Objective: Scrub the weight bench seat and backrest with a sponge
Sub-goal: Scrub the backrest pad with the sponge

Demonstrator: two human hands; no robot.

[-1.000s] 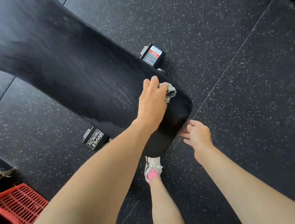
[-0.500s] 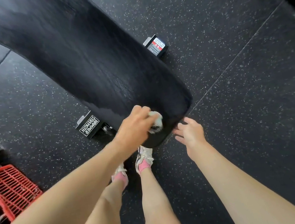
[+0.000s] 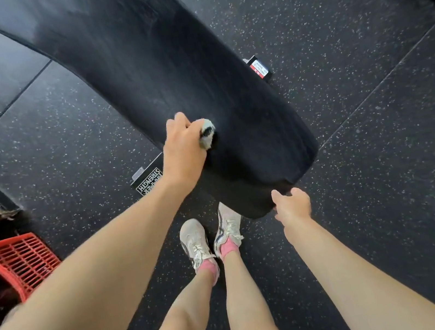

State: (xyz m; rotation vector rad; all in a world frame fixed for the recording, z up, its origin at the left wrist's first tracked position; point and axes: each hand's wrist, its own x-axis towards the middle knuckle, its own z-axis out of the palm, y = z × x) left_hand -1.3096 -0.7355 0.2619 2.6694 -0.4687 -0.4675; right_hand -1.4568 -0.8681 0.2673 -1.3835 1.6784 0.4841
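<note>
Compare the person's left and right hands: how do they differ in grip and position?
The left hand curls round a pale, dark-flecked sponge; the right hand is relaxed and holds nothing. The left hand lies on top of the black padded weight bench; the right hand sits at its near end, contact unclear. Both are bare.

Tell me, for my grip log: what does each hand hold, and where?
Left hand grips a pale, dark-flecked sponge by its near side, on the black padded bench. Right hand holds nothing.
</note>
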